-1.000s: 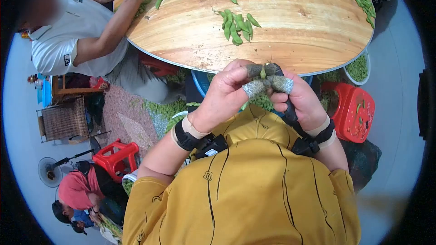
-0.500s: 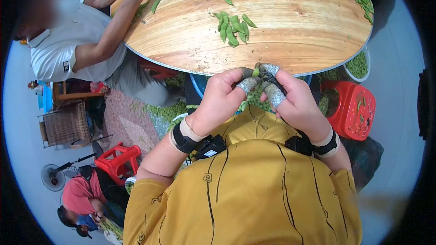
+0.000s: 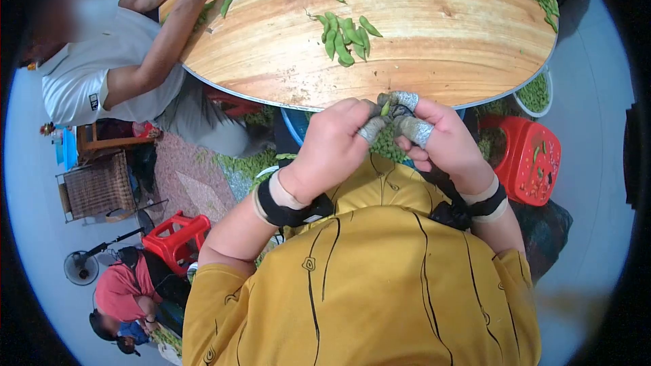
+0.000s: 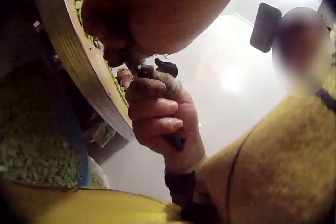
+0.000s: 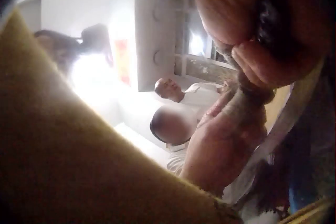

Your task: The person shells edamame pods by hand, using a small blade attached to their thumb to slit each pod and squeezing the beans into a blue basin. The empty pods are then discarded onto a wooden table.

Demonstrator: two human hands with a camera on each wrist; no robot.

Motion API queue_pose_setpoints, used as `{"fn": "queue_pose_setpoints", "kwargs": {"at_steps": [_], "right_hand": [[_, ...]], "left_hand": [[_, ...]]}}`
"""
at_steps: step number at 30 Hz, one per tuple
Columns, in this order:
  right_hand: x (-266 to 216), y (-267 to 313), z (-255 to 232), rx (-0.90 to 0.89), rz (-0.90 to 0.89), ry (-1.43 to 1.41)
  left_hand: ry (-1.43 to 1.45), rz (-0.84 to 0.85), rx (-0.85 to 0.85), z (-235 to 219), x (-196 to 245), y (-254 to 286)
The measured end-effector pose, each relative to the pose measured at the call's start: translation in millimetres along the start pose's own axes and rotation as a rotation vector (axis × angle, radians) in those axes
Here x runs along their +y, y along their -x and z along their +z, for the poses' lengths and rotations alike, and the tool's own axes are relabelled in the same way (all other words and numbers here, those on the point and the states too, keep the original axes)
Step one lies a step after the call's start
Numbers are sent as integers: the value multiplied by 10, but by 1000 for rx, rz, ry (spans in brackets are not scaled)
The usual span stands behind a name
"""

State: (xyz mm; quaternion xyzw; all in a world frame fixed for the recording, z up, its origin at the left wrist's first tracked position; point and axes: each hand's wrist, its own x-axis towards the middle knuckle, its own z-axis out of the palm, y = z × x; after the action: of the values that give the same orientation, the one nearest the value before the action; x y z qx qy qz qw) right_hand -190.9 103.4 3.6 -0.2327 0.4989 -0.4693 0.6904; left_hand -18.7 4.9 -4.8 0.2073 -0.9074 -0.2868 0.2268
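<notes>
In the head view, the left hand (image 3: 329, 143) pinches a green pod (image 3: 386, 107) between thumb and finger, both wrapped in grey tape. The right hand (image 3: 447, 141) meets it at the pod, with taped thumb and index finger close around the pod's end. In the left wrist view a dark object (image 4: 175, 140) sticks out below the curled fingers of the right hand (image 4: 157, 113); the right wrist view shows a black piece (image 5: 270, 16) in that palm. Its full shape is hidden. Below the hands is a blue tub (image 3: 293, 126) holding shelled green beans (image 3: 388, 147).
A wooden table (image 3: 258, 47) bears a pile of pods (image 3: 346, 39) and more pods at its right edge. Left sits a person in a white shirt (image 3: 74, 88). At right are a red stool (image 3: 539, 186) and a white bucket of beans (image 3: 536, 97).
The hands stay together at the table's edge. The right thumb and index finger spread apart, then drew in around the pod, which now tilts. The table view has shifted slightly.
</notes>
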Motion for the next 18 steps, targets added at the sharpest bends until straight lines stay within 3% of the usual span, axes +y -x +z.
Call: {"fn": "queue_pose_setpoints", "kwargs": {"at_steps": [2, 3, 4, 6, 7, 9, 11, 13, 14, 18], "right_hand": [[-12, 35, -54, -78, 7, -120], [-16, 43, -67, -158, 12, -239], [6, 36, -30, -158, 14, -240], [88, 4, 63, 16, -475, 349], [117, -22, 26, 18, -475, 350], [162, -56, -63, 163, -772, 911], [146, -47, -39, 162, -724, 840], [153, -54, -34, 161, -679, 767], [172, -73, -43, 169, -649, 700], [163, -95, -74, 139, -521, 712]], "left_hand": [[962, -660, -273, -98, 26, -46], [1323, -656, -289, -40, -66, -5], [1325, -658, -289, 4, -113, 38], [1981, -721, -346, 60, -155, 87], [2004, -739, -339, 87, -165, 93], [1931, -764, -325, 114, -212, 73], [1858, -784, -305, 117, -210, 60], [1516, -832, -245, 99, -158, 29], [1517, -830, -245, 102, -155, 27], [1172, -720, -294, 49, -139, 17]]}}
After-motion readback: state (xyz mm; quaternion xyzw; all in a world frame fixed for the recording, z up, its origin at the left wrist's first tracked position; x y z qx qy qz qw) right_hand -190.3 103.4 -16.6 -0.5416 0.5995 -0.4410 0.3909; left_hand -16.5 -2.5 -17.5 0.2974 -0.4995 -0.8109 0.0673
